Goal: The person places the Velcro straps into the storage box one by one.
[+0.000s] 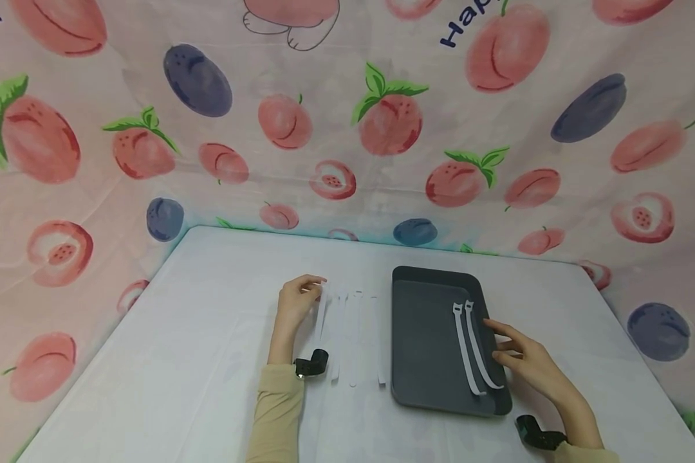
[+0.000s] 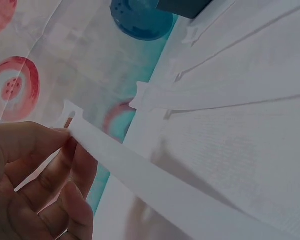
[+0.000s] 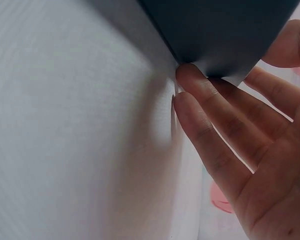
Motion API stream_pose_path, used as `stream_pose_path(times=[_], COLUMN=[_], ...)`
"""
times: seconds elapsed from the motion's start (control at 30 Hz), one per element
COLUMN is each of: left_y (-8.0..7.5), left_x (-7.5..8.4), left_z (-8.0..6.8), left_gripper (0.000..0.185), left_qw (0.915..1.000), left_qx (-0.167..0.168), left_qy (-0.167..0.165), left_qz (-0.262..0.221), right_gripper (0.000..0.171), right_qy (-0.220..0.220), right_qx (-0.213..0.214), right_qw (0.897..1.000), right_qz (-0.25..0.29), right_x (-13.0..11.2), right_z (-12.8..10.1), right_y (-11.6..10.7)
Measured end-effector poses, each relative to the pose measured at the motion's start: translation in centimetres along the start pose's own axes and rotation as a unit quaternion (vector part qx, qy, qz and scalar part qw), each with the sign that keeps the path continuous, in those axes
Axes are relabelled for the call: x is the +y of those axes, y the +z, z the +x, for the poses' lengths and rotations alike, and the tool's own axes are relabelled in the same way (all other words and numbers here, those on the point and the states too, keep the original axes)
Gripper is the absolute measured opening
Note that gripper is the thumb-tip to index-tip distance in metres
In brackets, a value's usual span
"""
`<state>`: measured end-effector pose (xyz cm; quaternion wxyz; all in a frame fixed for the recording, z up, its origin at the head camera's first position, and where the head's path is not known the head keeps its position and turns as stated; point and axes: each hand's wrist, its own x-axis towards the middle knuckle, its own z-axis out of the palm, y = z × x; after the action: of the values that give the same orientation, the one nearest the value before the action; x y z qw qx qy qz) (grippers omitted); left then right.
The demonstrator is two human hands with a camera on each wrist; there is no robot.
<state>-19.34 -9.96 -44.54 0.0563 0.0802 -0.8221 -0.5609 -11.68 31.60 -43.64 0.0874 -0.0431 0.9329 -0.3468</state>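
White strap [image 2: 140, 172] between left fingers [image 2: 37, 142]

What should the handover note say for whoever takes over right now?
Left hand: pinches the slotted end of one white strap, lifted off the table.
Right hand: fingers straight, resting against the right rim of the dark tray.
Done: two white straps in the tray, side by side.
Left: the held strap, plus about three more loose straps lying in a row on the table between the left hand and the tray.
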Motion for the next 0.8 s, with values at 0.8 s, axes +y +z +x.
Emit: stream_pose_path(times=[0.8], left_y=[-0.8], left_x=[2.1], left_z=[-0.8], left_gripper=[0.020], left_qw=[0.9997], left_qx=[0.003], left_qy=[0.022], left_qz=[-0.008], right_gripper=[0.058], right_qy=[-0.003], right_qx=[0.006], right_qw=[1.000], right_qz=[0.000], right_x=[0.1], right_z=[0.0], right_y=[0.1])
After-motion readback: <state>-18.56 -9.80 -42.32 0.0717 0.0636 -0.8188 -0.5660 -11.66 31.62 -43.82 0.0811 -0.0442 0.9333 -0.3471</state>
